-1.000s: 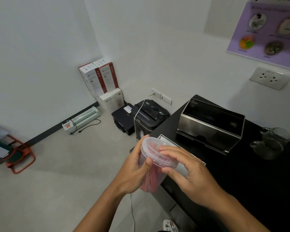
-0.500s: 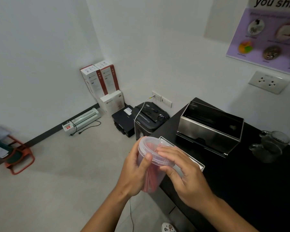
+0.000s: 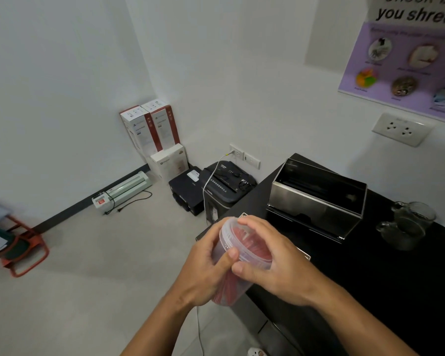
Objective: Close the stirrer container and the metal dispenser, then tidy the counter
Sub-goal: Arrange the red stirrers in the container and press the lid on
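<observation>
Shifted since a moment ago: right hand (image 3: 275, 265) now curled over the lid (image 3: 244, 240), thumb at its near rim; left hand (image 3: 206, 268) wrapped round the tub (image 3: 231, 289), held off the counter (image 3: 396, 278) edge. Dispenser (image 3: 316, 199) open behind. Uneven pressing could leave the lid half-seated or tip the tub, spilling stirrers on the floor
</observation>
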